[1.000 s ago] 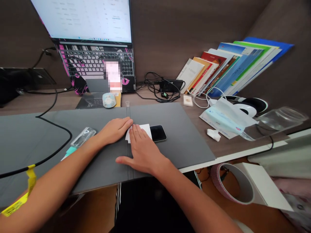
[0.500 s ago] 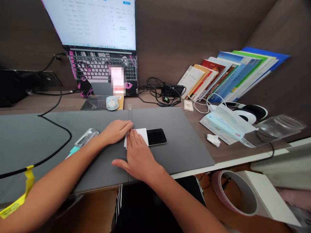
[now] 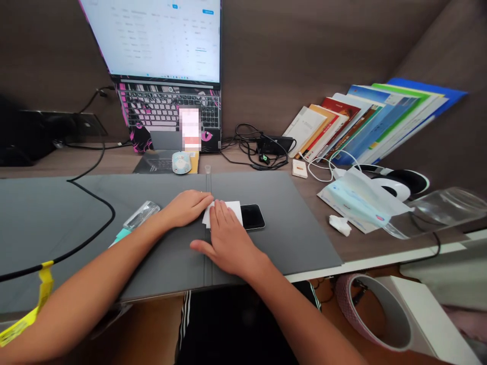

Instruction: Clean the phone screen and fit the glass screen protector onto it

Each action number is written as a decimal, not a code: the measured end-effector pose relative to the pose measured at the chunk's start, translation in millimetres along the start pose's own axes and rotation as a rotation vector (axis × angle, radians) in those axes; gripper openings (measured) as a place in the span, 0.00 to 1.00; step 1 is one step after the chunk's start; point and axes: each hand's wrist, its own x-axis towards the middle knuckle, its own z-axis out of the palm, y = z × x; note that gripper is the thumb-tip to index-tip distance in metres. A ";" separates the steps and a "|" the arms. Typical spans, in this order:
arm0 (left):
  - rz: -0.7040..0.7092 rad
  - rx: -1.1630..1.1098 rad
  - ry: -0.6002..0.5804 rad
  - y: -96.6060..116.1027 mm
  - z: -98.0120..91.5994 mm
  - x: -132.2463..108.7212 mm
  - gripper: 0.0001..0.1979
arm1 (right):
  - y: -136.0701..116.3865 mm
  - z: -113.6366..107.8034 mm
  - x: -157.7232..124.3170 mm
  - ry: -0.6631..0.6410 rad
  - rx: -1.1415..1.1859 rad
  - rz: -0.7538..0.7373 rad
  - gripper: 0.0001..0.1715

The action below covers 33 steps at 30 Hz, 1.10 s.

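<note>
Slid rightward along the phone (image 3: 253, 217), right hand (image 3: 229, 237) lies flat, unclenched, on white tissue (image 3: 237, 209); left hand (image 3: 187, 208), grip unclear.

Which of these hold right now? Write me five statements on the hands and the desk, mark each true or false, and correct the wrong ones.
1. The bare right hand rests flat on the thin white paper-like sheet. True.
2. The rectangular, dark-screened phone is completely covered by the sheet. False: its right end is exposed.
3. The bare left hand holds the light-blue patterned mouse. False: its fingertips are by the sheet's far left corner; the mouse lies apart, farther back.
4. The round, pink-walled bin is lower than the brown wood-grain desk. True.
5. The open black-and-pink laptop has a dark screen. False: it is lit.
</note>
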 end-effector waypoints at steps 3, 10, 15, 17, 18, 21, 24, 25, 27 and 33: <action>-0.002 0.013 -0.006 0.0 0.5 0.5 0.24 | -2.5 0.7 -17.6 -0.001 0.011 -0.013 0.59; 0.002 0.020 -0.042 0.1 1.5 0.9 0.23 | 17.5 -10.8 -35.6 -0.066 -0.052 0.037 0.57; -0.002 0.034 -0.049 1.4 0.9 0.9 0.23 | 50.8 -12.8 -30.9 -0.010 -0.144 0.151 0.55; -0.007 0.037 -0.047 1.7 1.6 1.0 0.23 | 52.4 -11.7 -33.2 0.008 -0.143 0.166 0.57; -0.013 0.038 -0.045 1.9 2.0 1.0 0.23 | 49.3 -11.0 -33.1 0.009 -0.134 0.161 0.59; -0.043 0.040 -0.031 1.9 2.7 1.1 0.23 | 28.2 -7.8 -23.4 -0.023 -0.087 0.089 0.65; -0.073 0.048 -0.008 1.5 2.9 1.1 0.22 | 4.8 -3.4 -6.3 -0.056 -0.043 0.003 0.66; -0.079 0.052 -0.003 1.4 3.1 1.1 0.21 | 0.4 -2.4 -2.5 -0.049 -0.031 -0.016 0.65; -0.083 0.059 -0.001 1.2 3.7 1.2 0.20 | 0.1 -2.2 -1.7 -0.027 -0.007 -0.044 0.63; -0.067 0.056 -0.017 1.5 5.5 0.7 0.22 | 48.9 -19.8 -39.8 -0.052 0.025 0.008 0.57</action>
